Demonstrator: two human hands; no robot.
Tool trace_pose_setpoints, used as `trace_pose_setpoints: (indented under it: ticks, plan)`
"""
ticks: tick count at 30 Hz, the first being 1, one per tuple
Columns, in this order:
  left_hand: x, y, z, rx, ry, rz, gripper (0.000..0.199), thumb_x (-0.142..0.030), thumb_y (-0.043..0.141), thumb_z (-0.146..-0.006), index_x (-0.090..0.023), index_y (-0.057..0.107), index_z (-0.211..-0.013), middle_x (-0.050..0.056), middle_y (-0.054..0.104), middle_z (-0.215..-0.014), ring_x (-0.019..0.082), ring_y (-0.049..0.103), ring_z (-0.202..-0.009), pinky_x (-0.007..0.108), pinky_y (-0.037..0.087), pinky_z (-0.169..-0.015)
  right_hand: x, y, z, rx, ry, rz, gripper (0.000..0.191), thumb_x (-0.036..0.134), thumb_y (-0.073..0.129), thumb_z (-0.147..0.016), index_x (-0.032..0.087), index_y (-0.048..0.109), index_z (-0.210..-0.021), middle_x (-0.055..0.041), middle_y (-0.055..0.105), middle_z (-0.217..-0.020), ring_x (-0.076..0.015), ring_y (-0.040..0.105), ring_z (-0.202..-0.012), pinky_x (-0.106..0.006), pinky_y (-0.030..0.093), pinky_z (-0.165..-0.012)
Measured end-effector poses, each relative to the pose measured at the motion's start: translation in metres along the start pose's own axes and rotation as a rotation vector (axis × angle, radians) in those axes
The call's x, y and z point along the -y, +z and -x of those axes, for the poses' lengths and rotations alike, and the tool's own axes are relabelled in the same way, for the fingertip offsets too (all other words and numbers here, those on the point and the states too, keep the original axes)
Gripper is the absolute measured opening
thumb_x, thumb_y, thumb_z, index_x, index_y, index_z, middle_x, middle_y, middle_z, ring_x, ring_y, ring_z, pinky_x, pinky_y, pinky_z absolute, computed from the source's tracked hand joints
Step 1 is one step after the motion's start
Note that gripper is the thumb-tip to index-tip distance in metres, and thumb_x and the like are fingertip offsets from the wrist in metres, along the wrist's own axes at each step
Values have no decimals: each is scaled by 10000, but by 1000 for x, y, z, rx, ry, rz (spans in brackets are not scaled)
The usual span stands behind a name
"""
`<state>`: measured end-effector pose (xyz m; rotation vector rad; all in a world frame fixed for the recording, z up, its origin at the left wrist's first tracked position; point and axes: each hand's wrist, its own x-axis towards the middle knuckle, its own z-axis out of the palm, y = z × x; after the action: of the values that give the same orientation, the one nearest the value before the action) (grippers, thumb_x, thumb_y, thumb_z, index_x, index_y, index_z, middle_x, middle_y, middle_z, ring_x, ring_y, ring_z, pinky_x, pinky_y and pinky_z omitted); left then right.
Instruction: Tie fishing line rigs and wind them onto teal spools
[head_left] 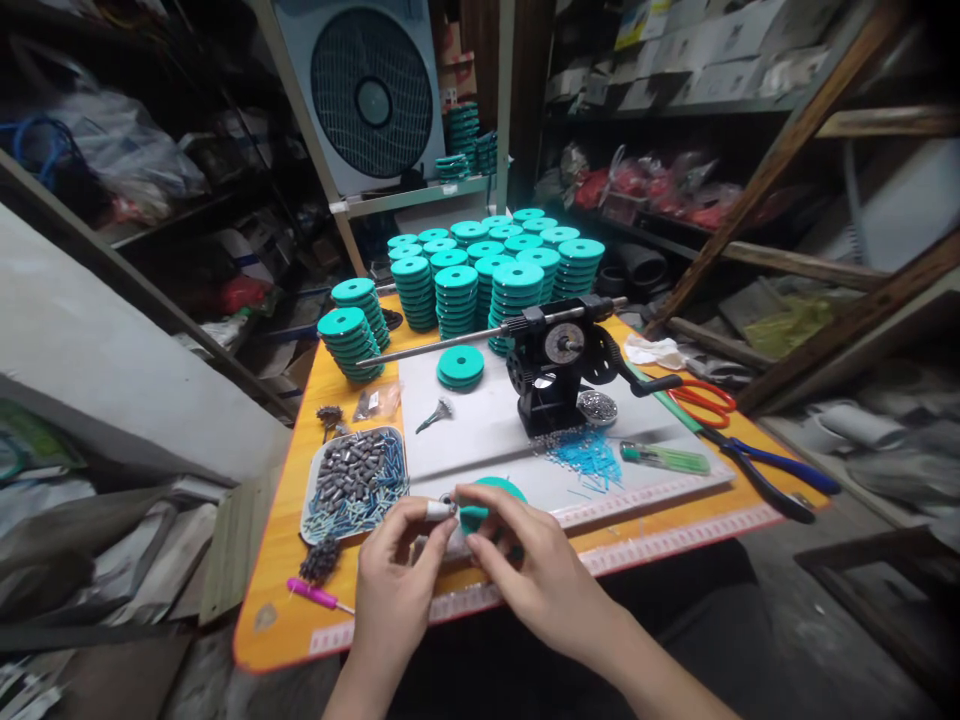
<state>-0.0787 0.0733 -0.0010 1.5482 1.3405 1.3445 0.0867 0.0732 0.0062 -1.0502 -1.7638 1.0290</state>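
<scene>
My left hand [396,572] is closed in a pinch at the near edge of the white board, thumb and index fingertips together. White tape wraps its index finger. A tiny dark item [447,499] shows at the fingertips, too small to name. Beside it, my right hand [529,560] curls inward, its index fingertip meeting the left fingers; what it grips, if anything, is hidden. A teal foam spool [501,487] lies partly covered behind and under the right fingers. To the left stands a tray [306,520] of grey cylindrical weights [352,465] and blue small parts [390,470].
A black hand-cranked winder [555,370] with a long rod stands on the board [480,450]. Stacked teal spools [517,285] fill the back. Blue tubes [589,460], a green cutter [667,457], pliers [772,470], orange-handled scissors [701,402] and a pink-handled tool [313,593] lie around.
</scene>
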Motion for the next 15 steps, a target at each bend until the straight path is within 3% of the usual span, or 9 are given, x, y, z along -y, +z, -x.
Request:
trace_pose_setpoints:
  ticks: [4,6,9,12,15]
  plan:
    - [1,-4,-3,-82,-157,75,160,-282,688,-795,-196,675,-929,37,705,-896,172,670,-811,261,541,-730,2,13,-14,73,89,-97,436,135,534,-871,235,459,-1288,-34,679,-957,-117,620,-639,-238,521,-591]
    - [2,-8,-5,-104,-175,52,197,-296,706,-776,-192,698,-943,45,708,-911,181,669,-833,265,538,-743,3,14,-18,77,107,-123,342,139,526,-876,210,521,-1210,-24,681,-863,-119,628,-625,-229,514,-580]
    - [1,-14,-8,-72,-155,-28,177,-297,703,-776,-187,719,-915,37,685,-871,163,650,-788,241,522,-708,5,12,-21,41,89,-55,148,171,536,-886,196,640,-988,-26,676,-811,-133,634,-678,-230,492,-595]
    - [0,-20,-11,-17,-135,-46,163,-291,676,-802,-194,717,-926,16,647,-836,130,619,-697,220,503,-638,7,10,-23,5,58,41,121,184,566,-877,206,685,-876,-17,670,-781,-135,615,-687,-237,460,-609]
    - [0,-25,-12,55,-112,-65,128,-271,639,-832,-194,705,-910,15,629,-834,136,612,-738,222,495,-663,6,11,-24,-7,47,69,128,177,568,-873,203,691,-851,-11,652,-748,-129,591,-663,-233,432,-584]
